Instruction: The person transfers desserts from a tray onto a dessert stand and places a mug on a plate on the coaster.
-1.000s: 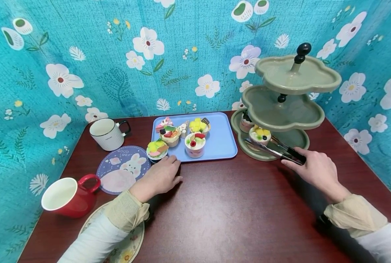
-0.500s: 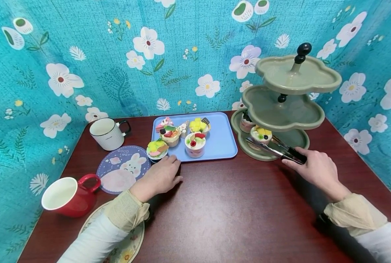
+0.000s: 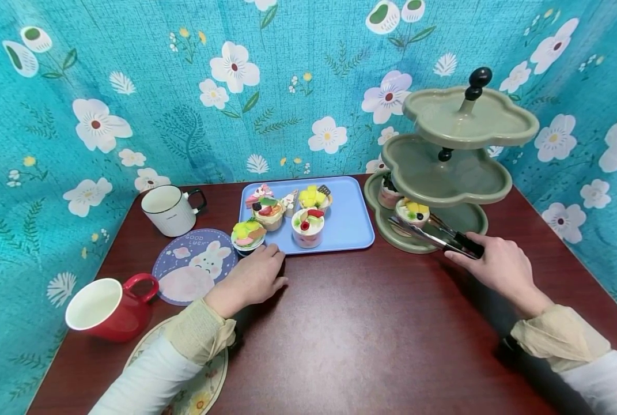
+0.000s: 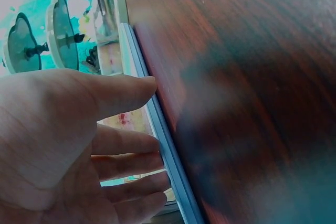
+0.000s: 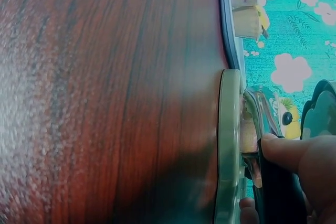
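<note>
My right hand (image 3: 500, 268) holds metal tongs (image 3: 417, 232) by their black handles. The tongs' arms lie on either side of a dessert cup with mango and a blueberry (image 3: 411, 212), which is on the bottom tier of a green three-tier stand (image 3: 458, 216). In the right wrist view, the thumb presses along the tongs' black handle (image 5: 278, 187). With relaxed fingers, my left hand (image 3: 251, 276) rests at the front edge of a blue tray (image 3: 347, 216), beside a small cup with yellow topping (image 3: 248, 235). The left wrist view shows that left hand (image 4: 79, 140) gripping nothing visible.
Several toy desserts, one a strawberry-topped cup (image 3: 308, 230), crowd the tray's left half. Another cup (image 3: 388, 193) is on the bottom tier, partly hidden. At left are a white mug (image 3: 168, 213), a rabbit coaster (image 3: 189, 276), a red mug (image 3: 116, 314) and a floral plate (image 3: 215, 374).
The tongs and the mango cup shifted very slightly to the right about half a second ago and now look still. My left hand has stayed in place.
</note>
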{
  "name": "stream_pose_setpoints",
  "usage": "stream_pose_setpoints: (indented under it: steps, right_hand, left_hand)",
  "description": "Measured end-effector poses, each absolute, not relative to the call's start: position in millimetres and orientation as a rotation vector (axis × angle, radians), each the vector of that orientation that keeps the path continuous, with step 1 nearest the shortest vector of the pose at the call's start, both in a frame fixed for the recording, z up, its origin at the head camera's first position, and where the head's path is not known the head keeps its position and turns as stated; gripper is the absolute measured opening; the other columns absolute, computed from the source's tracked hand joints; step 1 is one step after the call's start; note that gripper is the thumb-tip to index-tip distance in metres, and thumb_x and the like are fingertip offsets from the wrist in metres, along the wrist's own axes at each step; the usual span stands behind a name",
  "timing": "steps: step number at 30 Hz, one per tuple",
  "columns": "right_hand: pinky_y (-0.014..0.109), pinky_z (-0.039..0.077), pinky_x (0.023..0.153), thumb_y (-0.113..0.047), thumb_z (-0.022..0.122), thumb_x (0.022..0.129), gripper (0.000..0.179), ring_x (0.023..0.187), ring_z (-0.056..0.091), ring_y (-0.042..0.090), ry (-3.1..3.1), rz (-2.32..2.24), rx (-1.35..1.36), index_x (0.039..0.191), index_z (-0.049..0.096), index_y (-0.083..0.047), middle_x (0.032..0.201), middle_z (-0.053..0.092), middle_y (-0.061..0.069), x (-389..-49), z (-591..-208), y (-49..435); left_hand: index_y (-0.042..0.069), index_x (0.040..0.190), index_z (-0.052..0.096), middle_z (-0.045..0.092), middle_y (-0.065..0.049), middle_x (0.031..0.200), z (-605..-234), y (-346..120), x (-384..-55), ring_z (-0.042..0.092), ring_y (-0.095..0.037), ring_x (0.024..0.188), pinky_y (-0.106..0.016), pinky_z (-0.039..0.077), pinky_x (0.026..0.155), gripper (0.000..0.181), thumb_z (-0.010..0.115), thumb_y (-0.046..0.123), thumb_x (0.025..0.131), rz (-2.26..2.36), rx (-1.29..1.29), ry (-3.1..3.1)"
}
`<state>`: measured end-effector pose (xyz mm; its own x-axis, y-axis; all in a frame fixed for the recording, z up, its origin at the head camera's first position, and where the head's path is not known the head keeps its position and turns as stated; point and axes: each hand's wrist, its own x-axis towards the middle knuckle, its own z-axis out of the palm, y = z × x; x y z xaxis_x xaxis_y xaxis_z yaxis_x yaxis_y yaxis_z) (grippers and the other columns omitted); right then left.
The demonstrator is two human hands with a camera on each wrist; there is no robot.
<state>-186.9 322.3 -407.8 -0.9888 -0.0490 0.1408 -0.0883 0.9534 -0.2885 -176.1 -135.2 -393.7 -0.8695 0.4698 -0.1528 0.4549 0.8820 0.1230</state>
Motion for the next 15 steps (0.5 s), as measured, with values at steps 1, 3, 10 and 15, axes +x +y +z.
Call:
stream_pose_setpoints:
  steps: [1, 3, 10, 15]
  right_hand:
    - [0.033, 0.036, 0.046, -0.056, 0.073, 0.082, 0.070, 0.067, 0.057, 0.027, -2.973, 0.452, 0.101, 0.126, 0.063, -0.003, 0.087, 0.069, 0.024, -187, -407, 322]
    - [0.034, 0.037, 0.046, -0.056, 0.073, 0.082, 0.070, 0.067, 0.057, 0.028, -2.969, 0.459, 0.096, 0.126, 0.063, -0.002, 0.087, 0.069, 0.024, -187, -406, 323]
    - [0.032, 0.036, 0.048, -0.058, 0.074, 0.080, 0.067, 0.066, 0.059, 0.027, -2.961, 0.476, 0.081, 0.122, 0.066, -0.006, 0.077, 0.069, 0.015, -184, -403, 326]
    - [0.030, 0.037, 0.050, -0.059, 0.073, 0.080, 0.070, 0.066, 0.057, 0.024, -2.978, 0.511, 0.064, 0.124, 0.065, -0.006, 0.075, 0.069, 0.010, -176, -402, 330]
  left_hand:
    - [-0.001, 0.126, 0.061, 0.061, -0.014, 0.115, -393, -135, -176, 0.059, -0.028, 0.108, -0.042, 0.052, 0.095, 0.049, 0.067, 0.036, 0.094, 0.127, 0.715, 2.876]
    - [-0.001, 0.126, 0.061, 0.061, -0.014, 0.115, -393, -135, -176, 0.059, -0.028, 0.108, -0.042, 0.052, 0.095, 0.049, 0.067, 0.036, 0.094, 0.128, 0.719, 2.880]
    - [-0.003, 0.119, 0.062, 0.061, -0.015, 0.109, -395, -135, -175, 0.059, -0.032, 0.104, -0.045, 0.049, 0.096, 0.044, 0.069, 0.031, 0.092, 0.136, 0.784, 2.910]
    - [-0.002, 0.119, 0.063, 0.061, -0.014, 0.109, -395, -136, -175, 0.059, -0.030, 0.103, -0.043, 0.050, 0.095, 0.044, 0.069, 0.033, 0.092, 0.147, 0.767, 2.909]
